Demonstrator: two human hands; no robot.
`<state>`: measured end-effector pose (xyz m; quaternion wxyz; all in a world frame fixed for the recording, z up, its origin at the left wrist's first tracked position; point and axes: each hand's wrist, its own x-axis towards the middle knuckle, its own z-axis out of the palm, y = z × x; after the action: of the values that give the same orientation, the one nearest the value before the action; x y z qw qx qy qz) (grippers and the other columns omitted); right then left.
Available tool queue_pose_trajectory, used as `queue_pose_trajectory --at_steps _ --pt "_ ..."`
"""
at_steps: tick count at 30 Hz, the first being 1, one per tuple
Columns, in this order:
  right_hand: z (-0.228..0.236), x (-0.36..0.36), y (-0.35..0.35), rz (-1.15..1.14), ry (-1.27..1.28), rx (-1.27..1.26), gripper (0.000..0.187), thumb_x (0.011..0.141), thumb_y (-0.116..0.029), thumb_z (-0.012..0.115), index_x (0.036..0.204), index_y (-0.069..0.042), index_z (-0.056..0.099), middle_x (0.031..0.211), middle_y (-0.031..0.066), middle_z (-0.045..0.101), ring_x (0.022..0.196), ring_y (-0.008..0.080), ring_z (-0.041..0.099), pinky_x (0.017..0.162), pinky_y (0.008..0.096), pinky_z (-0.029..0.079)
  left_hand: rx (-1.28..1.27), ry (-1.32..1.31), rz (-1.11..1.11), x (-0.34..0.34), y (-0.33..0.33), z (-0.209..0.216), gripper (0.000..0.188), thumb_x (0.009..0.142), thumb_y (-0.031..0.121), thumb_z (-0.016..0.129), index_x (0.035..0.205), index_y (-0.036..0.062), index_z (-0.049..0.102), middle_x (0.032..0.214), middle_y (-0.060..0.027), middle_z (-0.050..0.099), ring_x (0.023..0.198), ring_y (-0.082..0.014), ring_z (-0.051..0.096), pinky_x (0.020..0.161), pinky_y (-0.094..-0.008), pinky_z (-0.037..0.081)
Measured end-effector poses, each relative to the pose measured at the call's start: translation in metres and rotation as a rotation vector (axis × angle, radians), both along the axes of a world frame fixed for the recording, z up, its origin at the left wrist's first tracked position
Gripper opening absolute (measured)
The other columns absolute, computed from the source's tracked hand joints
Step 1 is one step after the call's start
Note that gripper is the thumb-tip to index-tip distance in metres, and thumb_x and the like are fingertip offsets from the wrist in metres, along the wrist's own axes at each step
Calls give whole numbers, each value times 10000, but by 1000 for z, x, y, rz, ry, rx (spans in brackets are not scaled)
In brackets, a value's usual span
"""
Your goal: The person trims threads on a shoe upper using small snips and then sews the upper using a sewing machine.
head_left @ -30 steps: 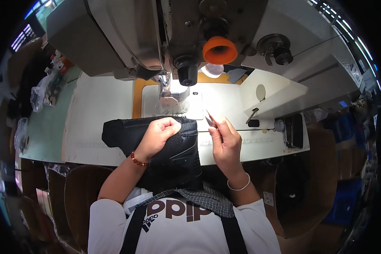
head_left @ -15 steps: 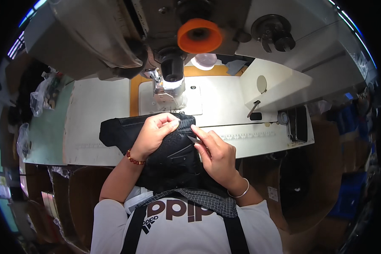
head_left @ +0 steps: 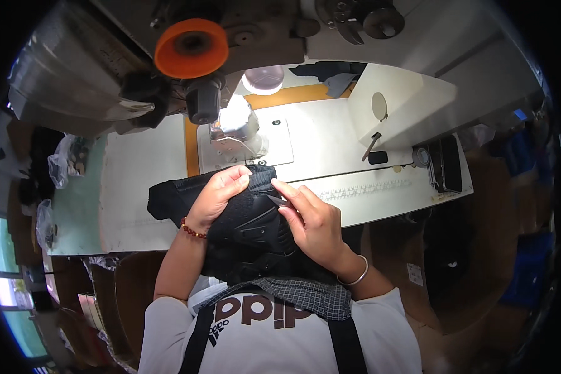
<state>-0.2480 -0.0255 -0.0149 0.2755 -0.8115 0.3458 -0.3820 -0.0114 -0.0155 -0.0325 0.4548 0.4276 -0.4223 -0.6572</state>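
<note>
A black sewn fabric piece (head_left: 240,221) lies over the front edge of the sewing machine table and hangs down toward my lap. It has a ribbed, gathered strip along its top and a raised, seamed panel below. My left hand (head_left: 217,196) pinches the top edge of this piece, thumb against forefinger. In my right hand (head_left: 315,223), between thumb and fingers, is a small pointed metal blade (head_left: 279,201). Its tip points left over the black fabric, and its other end is hidden in the palm. My right forefinger touches the gathered strip.
The sewing machine's lit needle area (head_left: 237,134) stands just beyond the fabric. Its head, with an orange round part (head_left: 191,48), hangs overhead. A printed ruler (head_left: 361,189) runs along the white table (head_left: 146,162). Cardboard boxes (head_left: 474,249) stand at the right.
The view has shifted, so the machine head appears farther left. Both hands keep their hold, and the blade stays at nearly the same spot by the gathered strip.
</note>
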Motion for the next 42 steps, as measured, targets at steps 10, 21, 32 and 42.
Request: queue_pose_trajectory --at_steps 10,21,32,42 --pt "-9 5 -1 -3 -94 -28 455 842 -108 675 1282 -166 574 819 73 585 628 267 626 538 377 491 21 80 -39 1 0 3 124 1024 147 495 1022 52 573 910 62 572 822 7 509 771 -164 435" --pt "-10 9 -2 13 -103 -50 390 820 -15 657 1152 -216 687 794 53 578 643 227 627 543 334 498 25 123 -24 0 -1 -4 140 1027 137 481 1074 43 574 971 48 587 878 -1 531 812 -174 449" --pt "-24 6 -12 36 -429 282 353 894 42 582 1237 -37 609 900 97 632 780 164 605 715 267 483 82 163 -43 4 -3 -10 208 1032 124 448 1166 3 551 1078 -13 612 950 -63 588 855 -201 475" --pt "-9 2 3 29 -242 276 385 871 -38 636 1243 -70 544 949 104 664 764 246 677 688 333 536 131 348 -59 5 -3 -13 346 1028 187 453 1259 -68 490 1176 -119 608 1049 -162 625 948 -294 497"
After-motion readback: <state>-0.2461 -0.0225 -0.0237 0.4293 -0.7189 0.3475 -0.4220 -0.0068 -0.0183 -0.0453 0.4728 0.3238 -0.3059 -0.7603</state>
